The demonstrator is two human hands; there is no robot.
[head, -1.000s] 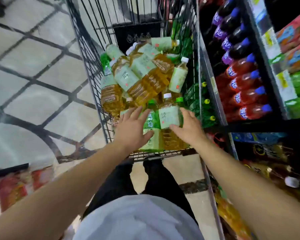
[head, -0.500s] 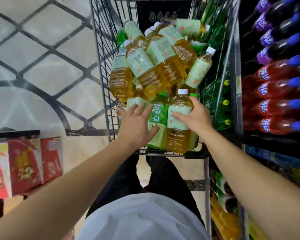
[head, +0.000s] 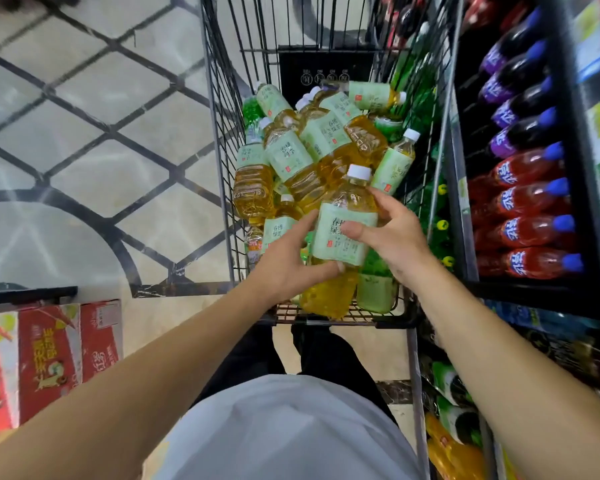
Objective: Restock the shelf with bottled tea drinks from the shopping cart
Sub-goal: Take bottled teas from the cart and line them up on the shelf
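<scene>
Two red printed cardboard cartons (head: pixel 49 358) sit on the floor at far left, beside the pale tiled floor with dark lattice lines (head: pixel 84 133). Black wire shopping cart (head: pixel 222 133) stands centre frame, heaped with clear plastic bottles of amber tea with pale green labels and white caps (head: pixel 291 157), lying at mixed angles. Left hand (head: pixel 288 261): fingers curled round the lower label edge of one raised amber tea bottle with white cap (head: pixel 343 233), thumb under it. Right hand (head: pixel 392 237): thumb across the label front, fingers wrapped behind the bottle's shoulder. Both hands clamped on this one bottle, held tilted above the cart's near end, cap pointing away. Right: dark shelf (head: pixel 575 168) carrying red and purple soft-drink bottles with blue caps (head: pixel 527 233), lying cap-outward in rows.
</scene>
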